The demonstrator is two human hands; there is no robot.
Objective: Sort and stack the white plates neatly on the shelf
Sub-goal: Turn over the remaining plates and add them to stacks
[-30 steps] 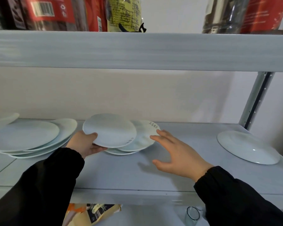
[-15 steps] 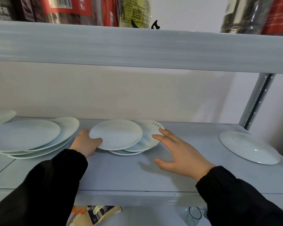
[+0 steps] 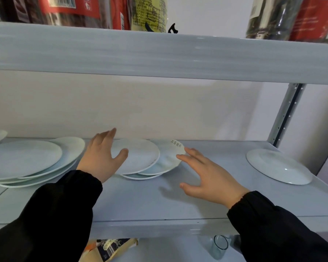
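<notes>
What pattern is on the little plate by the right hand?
The little plate is white with small dark printed characters near its rim; head view.

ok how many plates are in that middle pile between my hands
3: the top plate by the left hand, the lettered plate jutting right toward the right hand, and a bottom plate showing only its front edge. Others may be hidden underneath.

The left hand [image 3: 100,159] is spread open over a small round white plate [image 3: 140,156] on the pale grey metal shelf [image 3: 140,201]. The right hand [image 3: 214,178], fingers straight, is at the rim of the white plate with writing [image 3: 171,150].
</notes>
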